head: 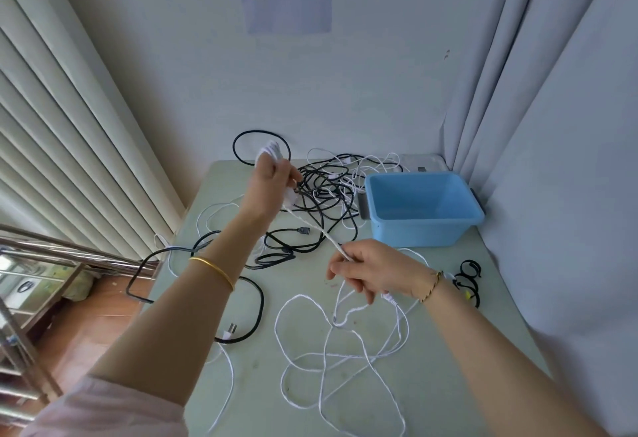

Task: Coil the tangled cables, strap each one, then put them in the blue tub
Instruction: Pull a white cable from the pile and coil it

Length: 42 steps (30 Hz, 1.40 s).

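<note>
My left hand (271, 183) is raised over the table and grips a small coil of white cable (270, 151). From it a taut stretch of the same white cable (319, 231) runs down to my right hand (367, 269), which pinches it. The loose rest of the white cable (340, 354) lies in wide loops on the table in front of me. A tangle of black and white cables (326, 191) sits at the back middle. The blue tub (419, 209), with nothing in it, stands at the back right.
Black straps (469, 276) lie near the table's right edge. A black power cord with a plug (253, 309) loops at the left and hangs over the table (459, 333) edge. Blinds and a metal rack (31, 284) stand left; curtains close in on the right.
</note>
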{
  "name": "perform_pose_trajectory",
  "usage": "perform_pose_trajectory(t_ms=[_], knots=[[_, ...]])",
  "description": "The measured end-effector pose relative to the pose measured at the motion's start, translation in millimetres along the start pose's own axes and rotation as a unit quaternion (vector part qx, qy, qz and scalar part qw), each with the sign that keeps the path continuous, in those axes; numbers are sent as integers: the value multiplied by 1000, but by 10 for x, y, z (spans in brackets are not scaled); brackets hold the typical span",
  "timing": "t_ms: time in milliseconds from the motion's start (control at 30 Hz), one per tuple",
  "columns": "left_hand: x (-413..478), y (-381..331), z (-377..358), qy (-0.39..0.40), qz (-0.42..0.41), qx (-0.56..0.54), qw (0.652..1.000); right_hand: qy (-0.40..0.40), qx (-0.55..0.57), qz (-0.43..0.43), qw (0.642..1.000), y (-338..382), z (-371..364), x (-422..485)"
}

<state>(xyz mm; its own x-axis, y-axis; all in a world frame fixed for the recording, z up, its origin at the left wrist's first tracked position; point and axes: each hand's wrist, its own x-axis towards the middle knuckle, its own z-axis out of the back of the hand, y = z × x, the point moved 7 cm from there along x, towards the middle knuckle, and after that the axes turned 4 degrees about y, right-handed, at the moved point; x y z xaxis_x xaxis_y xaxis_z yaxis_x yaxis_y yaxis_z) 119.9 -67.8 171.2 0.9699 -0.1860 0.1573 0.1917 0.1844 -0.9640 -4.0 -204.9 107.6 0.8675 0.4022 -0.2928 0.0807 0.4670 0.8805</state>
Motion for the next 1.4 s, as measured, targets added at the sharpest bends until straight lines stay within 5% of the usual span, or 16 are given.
perform_pose_trajectory(t_ms=[133, 300, 367, 467, 567, 700, 867, 1067, 1133, 1267, 1400], knots=[[-111, 3, -224, 101, -39, 172, 979, -100, -94, 123, 983, 569, 258, -80], [-287, -79, -481, 246, 22, 256, 935, -274, -86, 190, 939, 697, 687, -107], [-396, -78, -574, 323, 65, 215, 919, -349, -71, 191, 915, 641, 837, -124], [-513, -85, -653, 382, 130, -16, 915, -429, -26, 167, 888, 456, 1040, -142], [-499, -143, -683, 391, 147, -198, 886, -408, 1, 129, 904, 263, 1023, -64], [-491, -261, -719, 403, 142, -301, 852, -348, 58, 103, 930, 116, 762, 60], [-309, -191, -630, 298, 131, -435, 840, -179, 5, 51, 983, 40, 231, 216], [-226, -41, -447, 193, 68, -292, 934, -15, 14, 21, 1000, 148, -94, 142], [-245, -39, -425, 176, 32, -164, 970, -5, 1, 28, 1000, 252, -75, 96], [-287, 4, -469, 213, -5, 158, 964, -107, -30, 60, 992, 425, 266, -28], [-385, -35, -554, 288, 70, 131, 946, -264, -59, 87, 959, 405, 696, -113]])
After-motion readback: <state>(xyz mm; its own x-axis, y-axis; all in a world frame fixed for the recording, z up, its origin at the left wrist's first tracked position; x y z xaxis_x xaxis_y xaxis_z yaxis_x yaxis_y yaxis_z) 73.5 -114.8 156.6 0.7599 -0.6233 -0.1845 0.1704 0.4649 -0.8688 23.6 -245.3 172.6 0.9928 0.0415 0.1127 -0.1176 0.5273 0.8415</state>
